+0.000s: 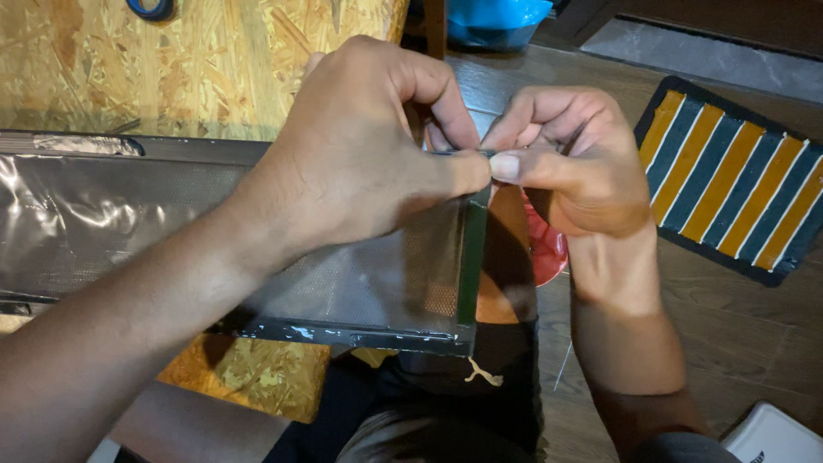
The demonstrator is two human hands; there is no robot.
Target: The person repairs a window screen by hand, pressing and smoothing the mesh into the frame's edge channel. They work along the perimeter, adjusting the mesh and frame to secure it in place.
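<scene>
A long black-framed mesh panel [411, 287] covered in clear shiny film lies across a chipboard table and sticks out past its edge over my lap. My left hand [360, 154] reaches over the panel and pinches its far right corner between thumb and forefinger. My right hand [570, 163] meets it from the right, its fingertips pinched on the same top corner, thumb tip against my left thumb. Whether a film edge is held between the fingers is hidden.
The chipboard table [214, 69] carries a blue ring [151, 9] at its far edge. A striped orange and teal mat [737, 180] lies on the dark wood floor to the right. A red object [549, 249] sits below my right hand, a blue bag [497, 19] beyond, a white thing [771, 437] at lower right.
</scene>
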